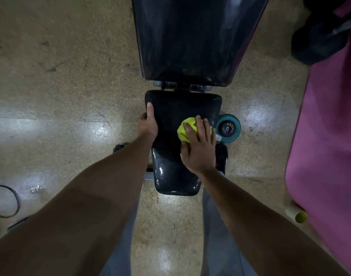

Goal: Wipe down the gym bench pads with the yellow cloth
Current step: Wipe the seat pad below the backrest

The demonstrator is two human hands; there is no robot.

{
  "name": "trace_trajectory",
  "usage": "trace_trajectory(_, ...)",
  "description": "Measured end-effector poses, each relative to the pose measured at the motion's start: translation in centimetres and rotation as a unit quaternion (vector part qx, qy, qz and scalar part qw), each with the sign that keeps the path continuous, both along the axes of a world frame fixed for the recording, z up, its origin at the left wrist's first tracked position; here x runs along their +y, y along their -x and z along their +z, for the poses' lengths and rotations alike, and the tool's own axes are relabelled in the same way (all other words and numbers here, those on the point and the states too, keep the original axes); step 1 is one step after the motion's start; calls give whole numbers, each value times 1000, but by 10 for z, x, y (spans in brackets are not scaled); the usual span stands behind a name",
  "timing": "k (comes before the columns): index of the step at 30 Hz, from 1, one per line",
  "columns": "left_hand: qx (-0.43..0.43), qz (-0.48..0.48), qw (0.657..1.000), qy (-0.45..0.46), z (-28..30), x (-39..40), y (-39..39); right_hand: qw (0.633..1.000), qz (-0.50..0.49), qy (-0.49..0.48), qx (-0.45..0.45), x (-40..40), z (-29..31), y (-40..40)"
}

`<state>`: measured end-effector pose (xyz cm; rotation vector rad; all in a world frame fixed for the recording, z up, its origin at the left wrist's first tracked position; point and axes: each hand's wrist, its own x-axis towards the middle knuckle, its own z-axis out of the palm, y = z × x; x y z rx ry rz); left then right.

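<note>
A speckled tan floor [71, 86] fills most of the view, shiny in patches. A pink mat [329, 136] runs down the right edge, with a dark bag [319, 36] at its upper end. The black back pad [192, 36] of the bench is seen at the top centre, wide and glossy, narrowing toward its lower edge. Just below it, across a metal hinge, lies the black seat pad [182, 108], duller on top and glossy on its near end.

Two bare forearms are extended from the bottom of the frame, above grey trouser legs. The left hand [147, 125] is closed over the left edge of the seat pad, thumb laid on top, fingers wrapped under the side. The right hand [198, 148] is pressed flat on the cloth [187, 126], fingers spread fairly wide across it.

The cloth is bright yellow-green and bunched into a rounded wad with visible folds. It sits on the right half of the seat pad, mostly covered by the hand, with its far-left part showing beyond the fingers.

A teal weight plate [229, 128] with a black hub is seen on the floor just right of the seat pad. A black cable [13, 198] loops at the far left. A small yellow-capped bottle [297, 215] lies at the mat's lower edge.
</note>
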<state>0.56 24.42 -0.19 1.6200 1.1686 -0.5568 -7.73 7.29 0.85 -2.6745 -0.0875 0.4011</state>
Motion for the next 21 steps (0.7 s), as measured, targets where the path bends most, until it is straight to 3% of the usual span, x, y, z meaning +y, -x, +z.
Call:
trace_trajectory(4, -3, -7, 1000, 4, 0, -1, 0, 998, -57, 13, 17, 7, 3, -9)
trace_trajectory(9, 2, -20, 1000, -3, 0, 1, -2, 999, -14, 21, 25, 11, 7, 23)
trace_trajectory(15, -1, -24, 1000, -11, 0, 1, -1, 994, -91, 16, 52, 11, 7, 22)
trace_trajectory(21, -3, -20, 1000, 0, 1, 0, 3, 1000, 4, 10, 0, 12, 7, 42)
